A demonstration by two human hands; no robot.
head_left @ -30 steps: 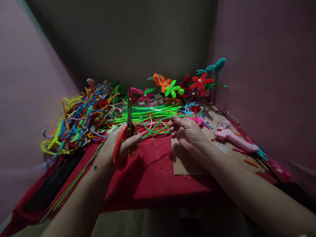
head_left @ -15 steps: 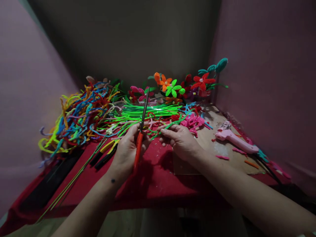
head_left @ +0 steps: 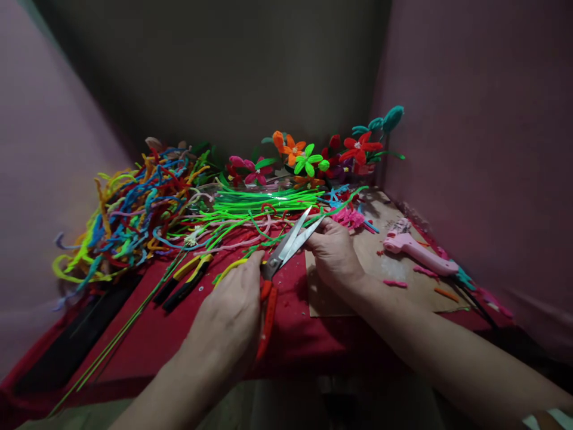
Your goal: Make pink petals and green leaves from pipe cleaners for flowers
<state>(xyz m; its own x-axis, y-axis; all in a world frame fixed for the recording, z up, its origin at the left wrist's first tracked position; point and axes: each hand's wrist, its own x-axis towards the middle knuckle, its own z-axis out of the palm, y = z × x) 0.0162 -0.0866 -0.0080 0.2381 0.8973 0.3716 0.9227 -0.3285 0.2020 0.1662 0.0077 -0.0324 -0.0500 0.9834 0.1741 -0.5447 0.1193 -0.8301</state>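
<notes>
loose heap: tangle of coloured fuzzy stems (head_left: 147, 203), far left. low risk from here; an outlying stem could snag on a sleeve or tool.

thin green wires (head_left: 120, 334): long, lying near left, ends past the table edge. a forearm brushing them could drag them off.

pliers (head_left: 188, 280): yellow and black, on the red cloth (head_left: 286, 334), just left of the left hand (head_left: 230, 304). a sideways elbow or wrist might knock them.

left hand: closed round the red handles of the scissors (head_left: 270, 270); which fingers sit in the loops, cannot tell.

scissors: middle of the scene, above the cloth, blades spread, tips pointing far and right. main hazard: the tips reach the right hand (head_left: 335, 254), so closing them with a fingertip between would nick skin.

right hand: thumb and fingers pressed together, seemingly pinching a green strand (head_left: 351, 202); exact contact hidden behind the blades.

green strand: runs from the right fingers up to far right. whether it lies between the blades, cannot tell. a loose pinch could let it twist, giving a slanted or misplaced cut.

pink pieces (head_left: 349, 218): just beyond the right hand, close under the strand; could catch on its fuzz.

glue gun (head_left: 418, 251): pink, on the cardboard (head_left: 331, 295), right. if hot, a drifting forearm might get burnt.
</notes>
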